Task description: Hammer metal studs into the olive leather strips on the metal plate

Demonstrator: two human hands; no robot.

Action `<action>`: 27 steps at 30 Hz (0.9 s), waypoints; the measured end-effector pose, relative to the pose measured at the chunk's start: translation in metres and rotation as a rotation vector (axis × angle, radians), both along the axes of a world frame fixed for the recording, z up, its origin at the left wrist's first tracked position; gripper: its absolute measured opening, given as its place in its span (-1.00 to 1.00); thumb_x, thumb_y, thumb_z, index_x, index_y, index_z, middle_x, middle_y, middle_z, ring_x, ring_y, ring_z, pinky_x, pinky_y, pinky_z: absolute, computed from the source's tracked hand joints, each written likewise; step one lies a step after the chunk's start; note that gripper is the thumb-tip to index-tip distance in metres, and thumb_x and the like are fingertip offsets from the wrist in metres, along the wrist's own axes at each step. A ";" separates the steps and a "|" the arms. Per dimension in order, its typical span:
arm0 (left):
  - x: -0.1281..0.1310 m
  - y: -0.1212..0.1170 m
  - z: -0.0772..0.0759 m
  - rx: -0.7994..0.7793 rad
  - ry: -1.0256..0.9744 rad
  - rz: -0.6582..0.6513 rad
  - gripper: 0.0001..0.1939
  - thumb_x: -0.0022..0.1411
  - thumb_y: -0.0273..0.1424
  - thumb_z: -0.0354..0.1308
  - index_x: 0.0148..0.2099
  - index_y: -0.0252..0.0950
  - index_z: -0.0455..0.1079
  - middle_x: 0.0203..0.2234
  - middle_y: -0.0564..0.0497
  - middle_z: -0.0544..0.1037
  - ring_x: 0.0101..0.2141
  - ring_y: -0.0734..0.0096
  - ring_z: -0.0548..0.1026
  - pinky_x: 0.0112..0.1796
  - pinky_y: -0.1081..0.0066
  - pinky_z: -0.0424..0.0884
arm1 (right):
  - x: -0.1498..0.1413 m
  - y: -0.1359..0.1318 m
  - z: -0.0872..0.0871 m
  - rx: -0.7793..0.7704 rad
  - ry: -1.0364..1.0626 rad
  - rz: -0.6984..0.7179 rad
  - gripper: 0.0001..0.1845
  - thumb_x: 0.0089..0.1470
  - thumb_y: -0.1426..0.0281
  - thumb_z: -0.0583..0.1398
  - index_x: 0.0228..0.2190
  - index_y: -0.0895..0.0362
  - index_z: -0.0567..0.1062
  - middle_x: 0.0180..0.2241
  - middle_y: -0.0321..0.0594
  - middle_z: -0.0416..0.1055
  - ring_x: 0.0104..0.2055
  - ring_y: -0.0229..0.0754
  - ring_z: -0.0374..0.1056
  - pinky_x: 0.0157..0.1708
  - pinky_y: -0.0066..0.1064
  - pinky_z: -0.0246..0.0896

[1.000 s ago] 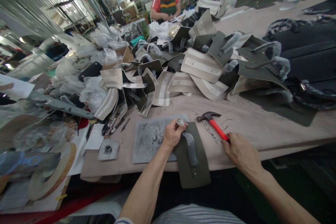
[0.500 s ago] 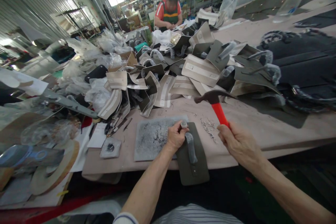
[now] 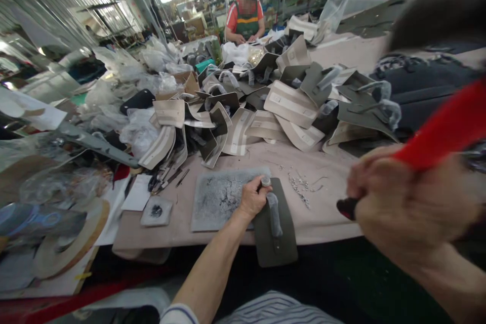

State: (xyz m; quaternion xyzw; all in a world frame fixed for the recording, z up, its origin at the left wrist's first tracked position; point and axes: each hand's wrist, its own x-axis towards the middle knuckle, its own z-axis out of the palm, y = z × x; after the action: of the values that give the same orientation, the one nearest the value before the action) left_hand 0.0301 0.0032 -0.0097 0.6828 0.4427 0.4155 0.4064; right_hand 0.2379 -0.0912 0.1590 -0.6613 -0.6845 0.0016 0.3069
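My left hand (image 3: pixel 252 198) is closed around a short metal setting punch (image 3: pixel 266 181), whose round top shows above the fingers. It stands at the far end of a dark olive panel (image 3: pixel 287 235). A plastic-wrapped carry handle (image 3: pixel 275 216) runs along this panel, which partly lies on a grey slab (image 3: pixel 207 187) and overhangs the table's front edge. High on the right, close to the camera, my right hand (image 3: pixel 406 207) is wrapped round the red grip of a claw hammer (image 3: pixel 451 124). Motion blurs the hammer's dark head. The punch's lower end is hidden.
Small metal rivets (image 3: pixel 299 192) lie scattered right of the panel. Similar panels with wrapped handles (image 3: pixel 290 102) pile up behind. At left are scissors (image 3: pixel 155 182), a small pale block (image 3: pixel 156 211) and a tape roll (image 3: pixel 74 243). A co-worker (image 3: pixel 246 17) sits across the table.
My right hand has lifted the hammer up and to the right, nearer the camera. My left hand stays on the punch at the panel's far end. The camera view has shifted slightly.
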 end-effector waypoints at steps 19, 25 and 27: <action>0.000 -0.005 0.006 -0.064 -0.100 0.015 -0.92 0.08 -0.54 0.26 -0.33 -0.28 0.52 -0.45 0.05 0.55 -0.39 0.38 0.47 -0.29 0.46 0.37 | 0.010 0.017 -0.188 0.051 -0.138 0.133 -0.60 0.20 0.21 0.05 -0.02 0.13 0.45 -0.03 0.16 0.42 -0.07 0.26 0.44 -0.22 0.05 0.42; 0.003 0.001 0.006 -0.272 -0.329 0.145 -0.86 -0.04 -0.50 0.35 -0.34 -0.33 0.52 -0.49 0.07 0.54 -0.45 0.44 0.44 -0.37 0.49 0.36 | -0.052 0.007 -0.214 0.300 0.007 0.559 -0.52 0.11 0.52 0.03 -0.03 -0.04 0.54 0.11 0.03 0.37 -0.01 0.03 0.47 -0.22 -0.29 0.50; 0.003 0.004 0.007 -0.313 -0.441 0.176 -0.81 -0.06 -0.50 0.35 -0.31 -0.33 0.51 -0.46 0.05 0.56 -0.43 0.43 0.48 -0.33 0.48 0.40 | -0.058 0.007 -0.216 0.209 0.065 0.554 -0.55 0.10 0.55 0.01 -0.09 0.02 0.56 0.18 0.07 0.30 0.08 0.07 0.42 -0.15 -0.23 0.49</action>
State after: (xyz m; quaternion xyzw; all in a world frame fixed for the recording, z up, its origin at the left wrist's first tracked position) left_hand 0.0334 0.0072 -0.0024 0.4641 0.4599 0.5142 0.5555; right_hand 0.1803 -0.0842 -0.0568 -0.4136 -0.8251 0.0360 0.3832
